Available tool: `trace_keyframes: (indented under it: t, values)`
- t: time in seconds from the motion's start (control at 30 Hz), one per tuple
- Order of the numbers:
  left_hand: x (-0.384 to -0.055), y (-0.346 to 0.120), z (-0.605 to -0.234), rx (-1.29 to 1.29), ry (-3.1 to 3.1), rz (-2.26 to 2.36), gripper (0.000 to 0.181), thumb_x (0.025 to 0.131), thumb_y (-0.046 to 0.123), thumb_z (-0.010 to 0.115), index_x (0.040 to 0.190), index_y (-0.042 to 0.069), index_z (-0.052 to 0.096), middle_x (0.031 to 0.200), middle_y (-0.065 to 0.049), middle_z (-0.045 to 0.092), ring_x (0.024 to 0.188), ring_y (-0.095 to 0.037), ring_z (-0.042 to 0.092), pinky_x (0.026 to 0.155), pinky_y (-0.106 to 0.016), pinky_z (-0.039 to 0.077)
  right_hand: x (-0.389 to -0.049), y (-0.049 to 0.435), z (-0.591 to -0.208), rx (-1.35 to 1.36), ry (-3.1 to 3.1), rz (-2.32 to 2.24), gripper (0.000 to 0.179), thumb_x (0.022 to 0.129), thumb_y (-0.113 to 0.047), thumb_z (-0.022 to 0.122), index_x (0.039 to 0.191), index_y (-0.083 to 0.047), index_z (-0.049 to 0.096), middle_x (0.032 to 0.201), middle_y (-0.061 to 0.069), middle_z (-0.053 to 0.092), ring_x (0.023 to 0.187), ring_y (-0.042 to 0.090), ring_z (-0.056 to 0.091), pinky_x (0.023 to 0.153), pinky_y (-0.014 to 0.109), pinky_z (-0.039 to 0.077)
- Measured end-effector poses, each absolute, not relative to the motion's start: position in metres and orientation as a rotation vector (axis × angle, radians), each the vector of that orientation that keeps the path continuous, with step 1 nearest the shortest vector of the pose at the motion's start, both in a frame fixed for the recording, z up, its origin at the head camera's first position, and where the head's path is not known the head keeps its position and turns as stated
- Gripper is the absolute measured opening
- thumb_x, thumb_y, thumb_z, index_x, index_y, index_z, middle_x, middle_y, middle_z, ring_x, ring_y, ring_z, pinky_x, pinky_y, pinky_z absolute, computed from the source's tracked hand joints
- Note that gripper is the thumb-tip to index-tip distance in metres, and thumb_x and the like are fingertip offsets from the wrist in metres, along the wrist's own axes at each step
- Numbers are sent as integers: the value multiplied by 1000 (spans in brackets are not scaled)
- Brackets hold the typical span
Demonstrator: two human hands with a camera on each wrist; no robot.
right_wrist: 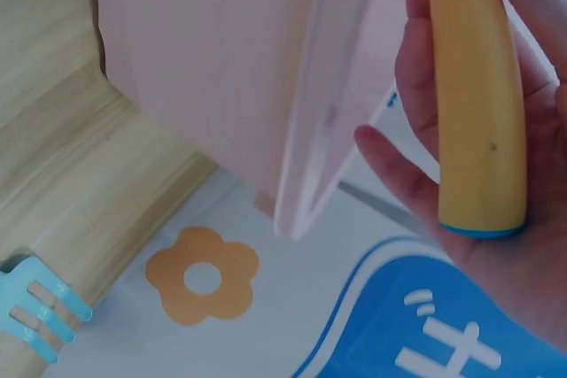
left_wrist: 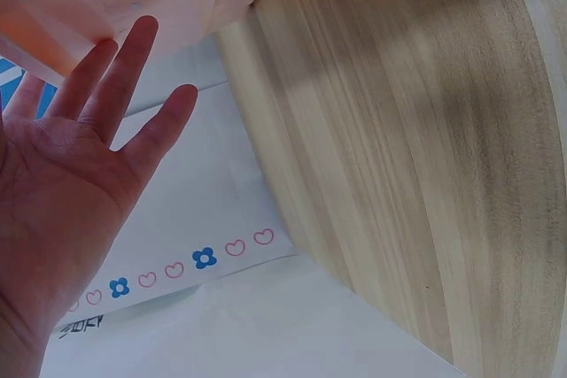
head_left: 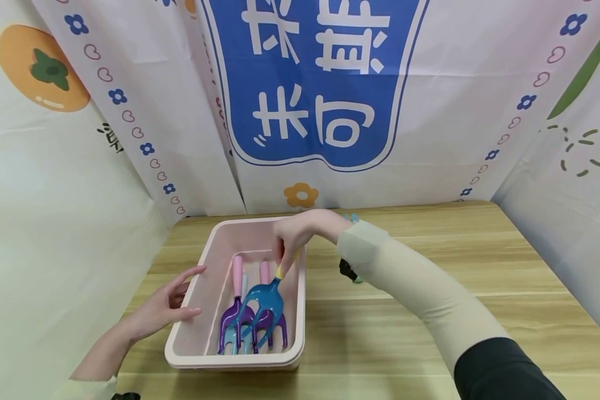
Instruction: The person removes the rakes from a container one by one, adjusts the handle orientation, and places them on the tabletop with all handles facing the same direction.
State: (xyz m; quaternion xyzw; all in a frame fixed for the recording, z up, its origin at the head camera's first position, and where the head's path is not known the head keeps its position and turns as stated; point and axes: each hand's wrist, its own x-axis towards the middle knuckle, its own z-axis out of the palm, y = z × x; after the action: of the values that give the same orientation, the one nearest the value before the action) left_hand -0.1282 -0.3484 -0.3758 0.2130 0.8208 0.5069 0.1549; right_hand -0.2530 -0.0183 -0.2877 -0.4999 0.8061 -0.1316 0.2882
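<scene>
My right hand (head_left: 294, 236) grips the yellow handle (right_wrist: 478, 95) of a blue toy garden fork (head_left: 267, 297), its tines pointing down inside a pale pink bin (head_left: 235, 362). Under it in the bin lie purple forks with pink handles (head_left: 237, 275) and a light blue fork (head_left: 245, 282), partly overlapped by the blue one. At the bin's left side is my left hand (head_left: 155, 314), fingers spread and mostly straight, with fingertips at the rim. The left wrist view shows its open palm (left_wrist: 66, 174) beside the bin's outer wall (left_wrist: 133, 2).
The bin stands on a wood-grain table (head_left: 430, 355), towards its left. Light blue tines (right_wrist: 44, 307) of another fork show near the table's back edge, mostly hidden behind my right forearm in the head view. A printed cloth (head_left: 430, 183) hangs behind the table.
</scene>
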Motion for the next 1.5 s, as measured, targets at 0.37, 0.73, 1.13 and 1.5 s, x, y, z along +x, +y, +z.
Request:
trace_keyframes:
  t: [0.37,0.73,1.13,1.5]
  values:
    - [-127,-349,-377,550,2401,1404,77,91,5,66,152,1,18,127,-41,48,100,-20,63,76,-35,56,-256,25,-276,-1384,2088,-653,10,86,-21,76,87,-11,77,78,-4,68,66,13,52,59,22,42]
    - [-126,-349,-381,567,2393,1425,77,91,4,66,151,0,18,127,-43,46,100,-19,64,76,-36,57,-250,76,-276,-1413,2121,-864,13,90,-16,72,98,-6,74,82,-3,67,71,16,54,66,28,48]
    - [-127,-349,-381,560,2394,1419,78,91,4,66,152,1,17,126,-43,47,99,-22,64,75,-36,57,-234,128,-298,-1279,2273,-1044,14,94,-19,66,105,-10,70,89,-1,63,81,21,54,67,31,47]
    - [-129,-347,-378,548,2392,1416,78,91,4,66,152,1,17,127,-42,47,99,-24,64,74,-37,57,-226,168,-336,-1085,2407,-1172,16,96,-20,64,108,-12,69,99,3,66,83,23,56,66,35,52]
